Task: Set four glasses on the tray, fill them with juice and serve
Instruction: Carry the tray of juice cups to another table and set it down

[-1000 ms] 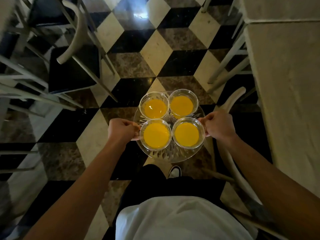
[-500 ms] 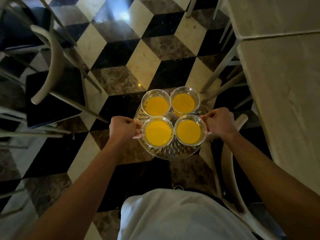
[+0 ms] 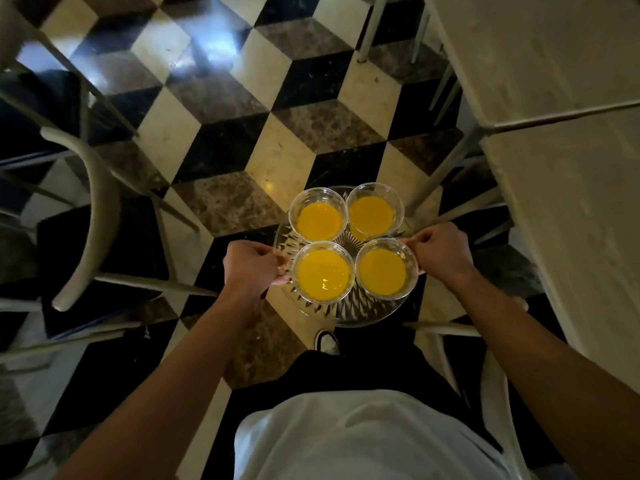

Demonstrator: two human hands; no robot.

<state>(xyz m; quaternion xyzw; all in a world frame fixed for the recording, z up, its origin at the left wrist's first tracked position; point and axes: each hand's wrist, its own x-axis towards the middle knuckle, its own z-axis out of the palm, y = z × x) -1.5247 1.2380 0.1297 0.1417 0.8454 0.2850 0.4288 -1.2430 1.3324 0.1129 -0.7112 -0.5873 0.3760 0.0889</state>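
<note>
Dim checkered marble floor (image 3: 221,98), chair (image 3: 93,216) left, pale table (image 3: 561,168) right.

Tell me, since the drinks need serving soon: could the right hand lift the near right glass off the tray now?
Probably not yet. The right hand is gripping the tray edge beside that glass, and the left hand grips the opposite edge; letting go would likely tip it.

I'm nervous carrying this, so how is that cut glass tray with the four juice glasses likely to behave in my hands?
The tray looks like rigid cut glass, so probably stiff but breakable and slick. Four filled glasses, such as the near-left glass, likely make it heavy. The left hand and right hand grip opposite rims, so tilting could slide glasses or slosh juice.
</note>
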